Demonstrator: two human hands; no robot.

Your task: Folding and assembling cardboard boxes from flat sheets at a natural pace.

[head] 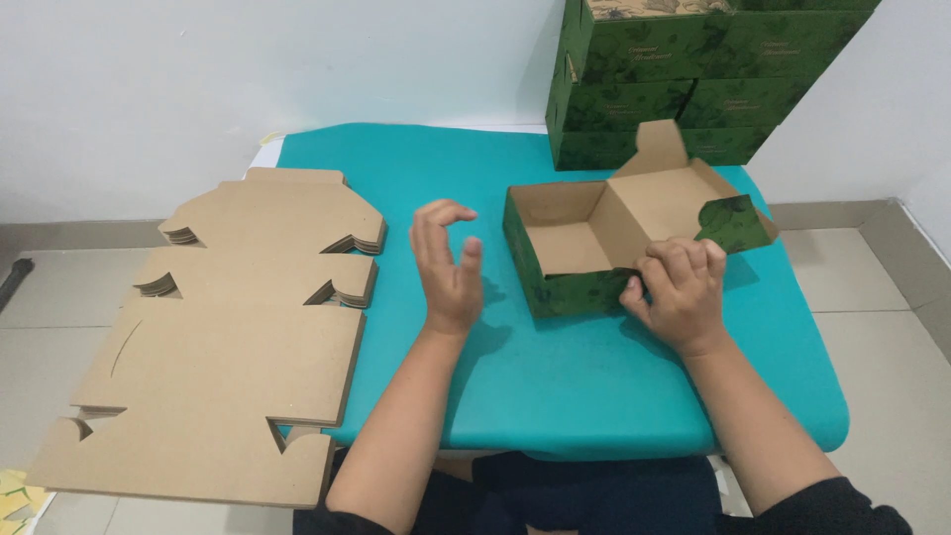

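Near edge of the bench (pixel 594 396), teal cover: both forearms come in from the bottom, dark sleeve on the right one. Left-front corner: stack of flat brown cardboard blanks (pixel 213 396), die-cut, overhanging the bench's left and near edges; it covers most of the left side. 2 more piles of the same blanks behind it, middle pile (pixel 258 277) then far pile (pixel 272 213), running toward the far-left corner. Left hand (pixel 448 267) is mid-bench, just right of the blanks, raised, fingers spread and loosely curled, palm facing right, holding nothing, clear of the box. Right hand (pixel 679 287) is right of centre, fingers bent down over the near-right corner of the half-folded box (pixel 584 248), thumb against the outside wall, gripping the cardboard there. Box sits right of bench centre: dark green printed outside, plain brown inside, open top, near and left walls up. Its lid panel lies back toward the far edge with a brown tuck tab (pixel 659 149) standing up, and a green side flap (pixel 738 223) sticks out to the right just past the right hand's fingers. Far-right corner: stack of finished green boxes (pixel 684 74), same print, at least 3 rows high, against the white wall (pixel 248 69). Tiled floor (pixel 882 337) around the bench.
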